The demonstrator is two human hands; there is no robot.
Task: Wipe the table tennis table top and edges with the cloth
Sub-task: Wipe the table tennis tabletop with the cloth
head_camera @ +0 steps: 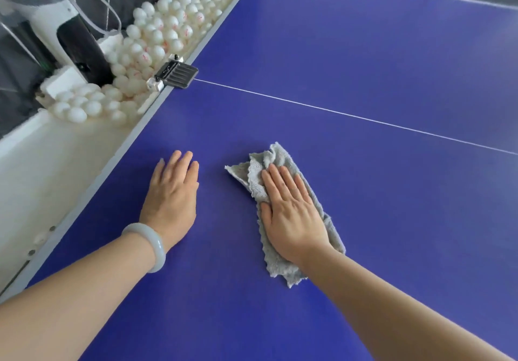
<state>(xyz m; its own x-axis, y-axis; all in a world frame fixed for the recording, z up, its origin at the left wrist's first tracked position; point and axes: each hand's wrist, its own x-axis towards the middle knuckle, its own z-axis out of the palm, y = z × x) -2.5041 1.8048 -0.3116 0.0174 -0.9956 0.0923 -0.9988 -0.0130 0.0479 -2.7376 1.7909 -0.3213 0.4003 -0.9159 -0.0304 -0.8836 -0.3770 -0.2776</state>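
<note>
Many white balls (157, 43) fill the tray (42, 147) beside the table (364, 52).

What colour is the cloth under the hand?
Light grey cloth, seen in the head view.

Two hands (171, 195), one cloth (253, 177), one table (364, 52), one bracelet (153, 245), many balls (157, 35)

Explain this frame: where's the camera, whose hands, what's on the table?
No machine: one wide-angle camera on a person's head looks forward and down at their bare hands. The left hand, pale bangle on its wrist, lies flat on the blue table tennis table top. The right hand presses flat on a crumpled grey terry cloth; nothing is gripped. A thin white line crosses the top. A black clamp sits on its left edge, beside a white trough of white balls.
</note>
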